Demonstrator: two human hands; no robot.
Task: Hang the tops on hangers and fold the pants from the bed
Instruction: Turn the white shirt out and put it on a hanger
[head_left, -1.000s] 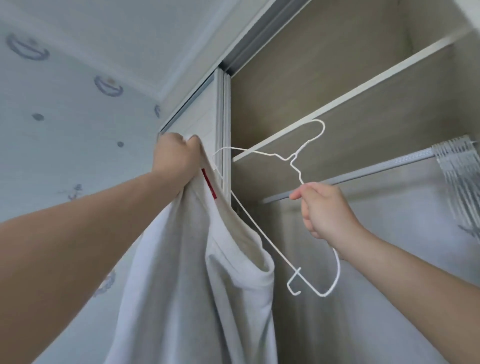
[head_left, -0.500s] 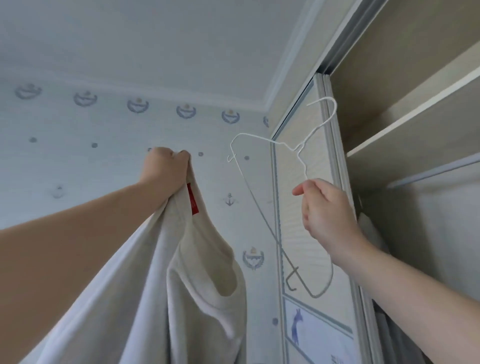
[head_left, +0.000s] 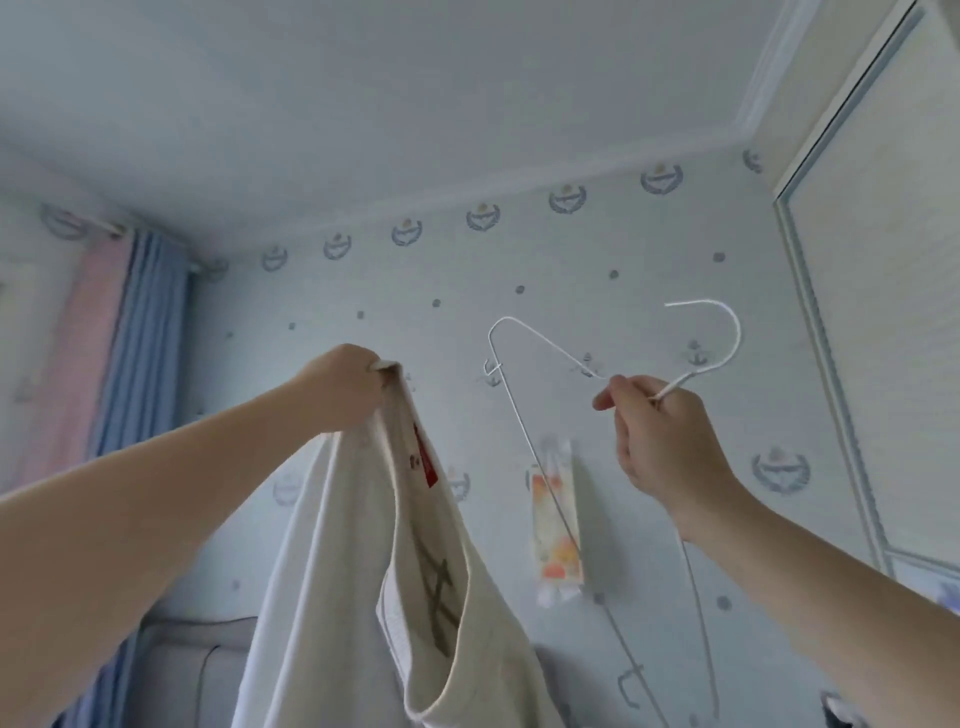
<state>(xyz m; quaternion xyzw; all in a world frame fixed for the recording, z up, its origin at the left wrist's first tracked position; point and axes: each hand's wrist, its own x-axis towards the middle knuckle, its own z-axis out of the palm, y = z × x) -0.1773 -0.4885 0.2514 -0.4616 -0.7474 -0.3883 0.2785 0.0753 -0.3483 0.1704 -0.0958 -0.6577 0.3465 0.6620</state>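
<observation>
A white top (head_left: 332, 582) with a red neck tag hangs from my left hand (head_left: 343, 387), which grips its edge up high in the middle of the view. To its right, apart from the cloth, my right hand (head_left: 660, 441) pinches a thin white wire hanger (head_left: 524, 431) at the neck below its hook. The hanger is tilted, hook up to the right, with its lower end running down out of view. The top's neck opening gapes toward me, showing a dark print inside.
A wardrobe's sliding door (head_left: 883, 312) stands at the right edge. Pink and blue curtains (head_left: 119, 353) hang at the left. A small orange packet (head_left: 556, 519) hangs on the patterned wall behind the hanger. A grey headboard (head_left: 197, 670) shows at the lower left.
The view has swung left, away from the open wardrobe toward the wall and curtains. Both hands kept their hold, and the hanger tipped so its hook points further right.
</observation>
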